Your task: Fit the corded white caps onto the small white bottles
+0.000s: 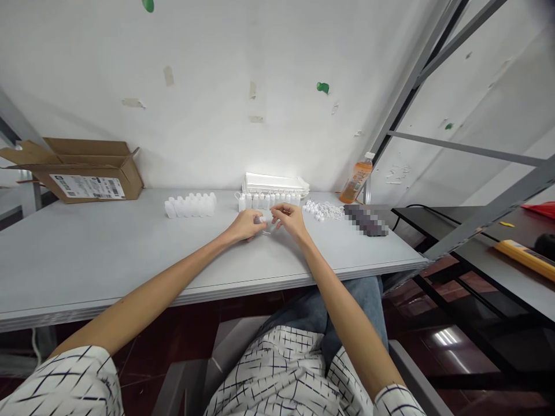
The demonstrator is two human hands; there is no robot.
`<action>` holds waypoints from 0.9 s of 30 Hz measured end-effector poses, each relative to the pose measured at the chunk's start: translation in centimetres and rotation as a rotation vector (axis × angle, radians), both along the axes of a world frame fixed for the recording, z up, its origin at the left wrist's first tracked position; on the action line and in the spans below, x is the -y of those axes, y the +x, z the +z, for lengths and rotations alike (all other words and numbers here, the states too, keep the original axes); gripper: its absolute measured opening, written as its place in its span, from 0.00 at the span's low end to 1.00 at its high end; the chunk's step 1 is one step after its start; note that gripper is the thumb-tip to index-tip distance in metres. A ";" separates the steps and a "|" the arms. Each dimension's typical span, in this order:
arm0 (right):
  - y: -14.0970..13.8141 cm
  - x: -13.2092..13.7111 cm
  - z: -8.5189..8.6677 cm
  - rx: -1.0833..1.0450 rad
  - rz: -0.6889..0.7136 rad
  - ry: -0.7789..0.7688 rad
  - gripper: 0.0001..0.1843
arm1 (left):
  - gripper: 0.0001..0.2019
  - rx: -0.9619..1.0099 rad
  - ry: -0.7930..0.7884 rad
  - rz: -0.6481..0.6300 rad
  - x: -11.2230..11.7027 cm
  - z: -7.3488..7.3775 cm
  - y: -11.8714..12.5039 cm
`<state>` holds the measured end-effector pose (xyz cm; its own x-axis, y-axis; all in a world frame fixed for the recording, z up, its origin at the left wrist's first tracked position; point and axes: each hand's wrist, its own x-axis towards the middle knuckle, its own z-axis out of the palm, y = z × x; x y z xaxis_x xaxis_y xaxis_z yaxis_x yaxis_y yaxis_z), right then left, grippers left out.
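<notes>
My left hand [246,225] is closed around a small white plastic bottle [261,219], mostly hidden by the fingers. A bit of white cord [266,233] shows just below it. My right hand [288,219] is held close by on the right, thumb and fingertips pinched together; what they hold is too small to make out. Behind both hands stands a row of small white capped bottles [255,201]. To the left is a cluster of white bottles [191,205] standing close together. Right of my right hand lies a pile of white caps with cord loops [325,210].
White flat sheets or packets [276,182] are stacked against the wall. An open cardboard box [89,173] stands at the back left of the grey table [130,248]. An orange drink bottle [358,178] and a blurred dark object [366,221] are on the right, beside a metal frame [468,149].
</notes>
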<state>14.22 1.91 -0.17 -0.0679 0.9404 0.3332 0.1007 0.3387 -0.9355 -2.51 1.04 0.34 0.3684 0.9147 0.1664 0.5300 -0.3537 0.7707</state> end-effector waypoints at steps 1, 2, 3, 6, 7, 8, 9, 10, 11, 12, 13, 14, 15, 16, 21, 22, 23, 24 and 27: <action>0.0 0.1 0.1 -0.009 0.038 -0.004 0.09 | 0.11 -0.002 -0.005 0.014 0.0 0.0 0.0; 0.0 0.2 0.2 -0.010 0.073 -0.009 0.09 | 0.10 0.000 -0.006 0.030 0.1 0.1 0.0; -0.1 0.3 0.2 -0.008 0.104 -0.013 0.09 | 0.09 0.003 -0.007 0.044 0.1 0.1 0.0; -0.1 0.5 0.2 -0.005 0.182 -0.025 0.11 | 0.06 -0.013 -0.017 0.079 -0.2 0.0 -0.1; -0.1 0.5 0.2 -0.007 0.199 -0.027 0.12 | 0.07 -0.031 -0.003 0.089 -0.3 -0.1 -0.2; -0.1 0.5 0.2 -0.012 0.210 -0.029 0.13 | 0.07 -0.055 0.030 0.097 -0.5 -0.2 -0.2; -0.1 0.5 0.1 -0.016 0.217 -0.033 0.14 | 0.08 -0.079 0.078 0.101 -0.7 -0.3 -0.2; -0.1 0.5 0.1 -0.021 0.219 -0.038 0.15 | 0.08 -0.100 0.135 0.100 -0.9 -0.5 -0.3; -0.1 0.5 0.1 -0.025 0.219 -0.043 0.15 | 0.09 -0.117 0.189 0.093 -1.0 -0.6 -0.3; -0.1 0.5 0.1 -0.028 0.220 -0.047 0.15 | 0.09 -0.131 0.233 0.084 -1.2 -0.8 -0.3; -0.1 0.5 0.1 -0.033 0.223 -0.051 0.15 | 0.09 -0.143 0.263 0.076 -1.3 -0.9 -0.3; -0.1 0.5 0.0 -0.038 0.228 -0.054 0.15 | 0.09 -0.156 0.283 0.075 -1.4 -1.0 -0.4; -0.1 0.4 0.0 -0.042 0.235 -0.057 0.15 | 0.08 -0.171 0.293 0.080 -1.4 -1.0 -0.4; -0.1 0.4 0.0 -0.044 0.242 -0.062 0.16 | 0.08 -0.184 0.299 0.089 -1.4 -1.1 -0.4; -0.1 0.3 -0.1 0.001 0.241 -0.087 0.17 | 0.05 -0.282 0.319 0.114 -1.3 -1.0 -0.4; -0.1 0.3 -0.1 0.011 0.236 -0.086 0.18 | 0.05 -0.317 0.333 0.119 -1.2 -1.0 -0.4; -0.1 0.3 -0.1 0.022 0.231 -0.081 0.18 | 0.05 -0.357 0.346 0.127 -1.1 -1.0 -0.3; -0.1 0.4 -0.1 0.036 0.228 -0.072 0.18 | 0.06 -0.396 0.359 0.133 -1.1 -1.0 -0.3; -0.2 0.4 -0.3 0.117 0.223 -0.050 0.21 | 0.08 -0.484 0.375 0.146 -0.9 -1.1 -0.2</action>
<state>14.03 1.55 -0.51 -0.3111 0.9128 0.2647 0.1369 0.3187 -0.9379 -2.71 1.91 -0.73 0.3582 0.8730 0.3311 0.8508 -0.4513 0.2694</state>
